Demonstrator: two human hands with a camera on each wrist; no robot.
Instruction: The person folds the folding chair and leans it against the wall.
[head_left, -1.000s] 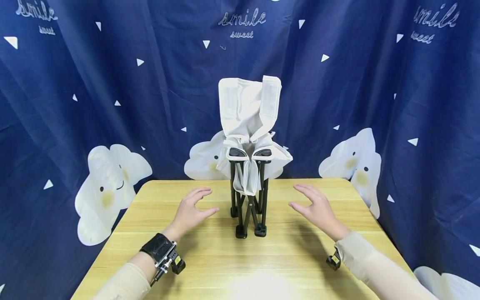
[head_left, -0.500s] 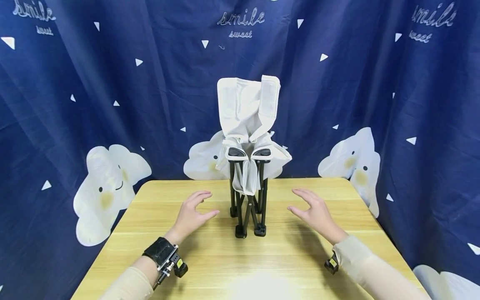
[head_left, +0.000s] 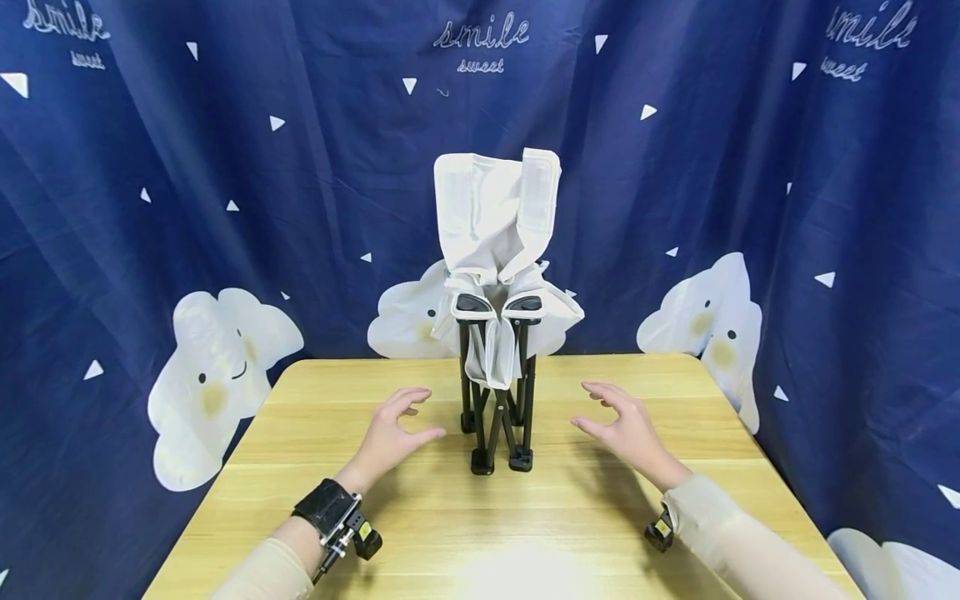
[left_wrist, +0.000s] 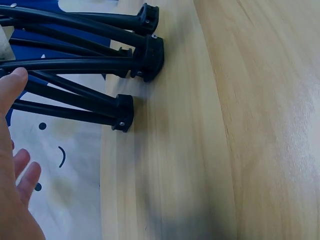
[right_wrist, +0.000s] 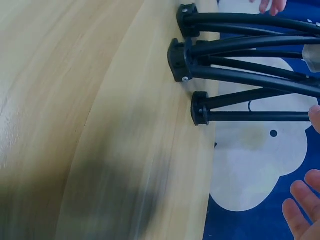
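Observation:
A folded folding chair (head_left: 498, 225) with white fabric and black legs stands upright in the middle of the table (head_left: 300, 467). Its seat fabric hangs bunched between the legs. To its left my left hand (head_left: 390, 429) is held up, thumb and fingers spread apart in a loose C, holding nothing. My right hand (head_left: 628, 429) mirrors it on the other side, a little farther from the chair. Neither hand touches the frame. Black legs (left_wrist: 90, 62) with plastic feet show in the left wrist view, and the legs (right_wrist: 250, 75) appear in the right wrist view too.
Behind and beside the table hangs a dark blue curtain (head_left: 360, 167) with white triangles, clouds and lettering. The table's back edge lies close behind the chair. A small camera (head_left: 366, 540) is strapped at the left wrist, another camera (head_left: 660, 530) at the right.
My left hand has moved a little to the right, nearer the chair. The right hand has shifted slightly left and lower in view. The chair stands where it was.

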